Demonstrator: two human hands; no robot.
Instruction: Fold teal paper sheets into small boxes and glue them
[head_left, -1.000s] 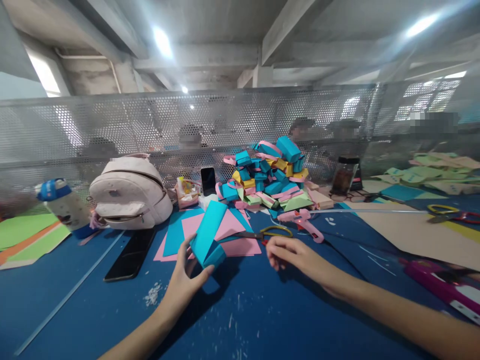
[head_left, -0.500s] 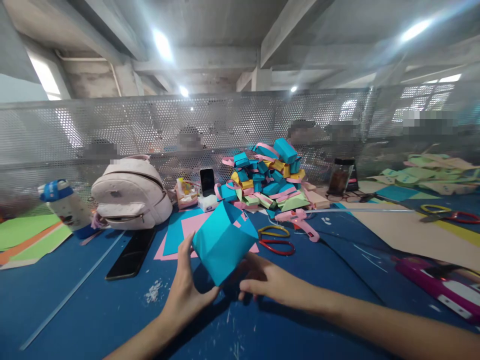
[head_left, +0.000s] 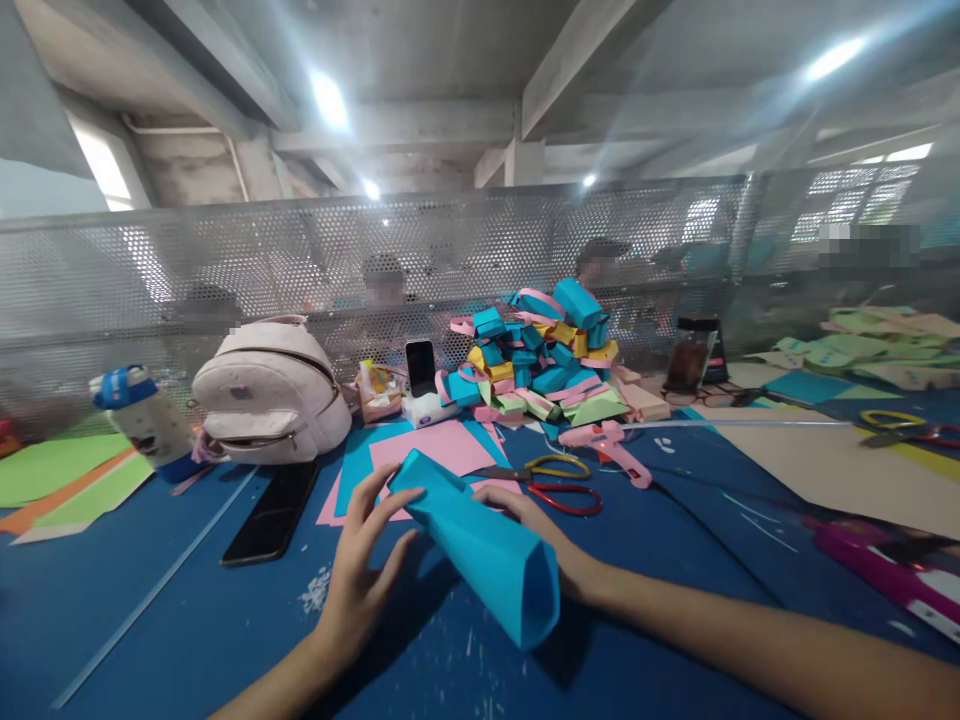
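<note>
A blue folded-paper tube (head_left: 480, 555) is held slanting above the table, its open end facing me at the lower right. My left hand (head_left: 360, 570) has its fingertips on the tube's upper left end, and its thumb stands a little off the paper. Behind the tube, my right hand (head_left: 536, 530) is curled against its far side; some of its fingers are hidden. Just beyond lie scissors (head_left: 562, 490) with red and yellow handles, across pink paper sheets (head_left: 431, 450). A pink glue gun (head_left: 611, 450) rests to their right.
Farther back is a heap of folded paper pieces (head_left: 540, 355) before a perforated metal screen (head_left: 465, 240). At left stand a white backpack (head_left: 270, 400), a bottle (head_left: 150, 420) and a black phone (head_left: 270, 515). A magenta device (head_left: 885, 570) lies at right.
The blue paper has turned and come lower, so its open end now faces me at the lower right. My right hand has moved up behind it, and my left fingers have shifted onto its upper end.
</note>
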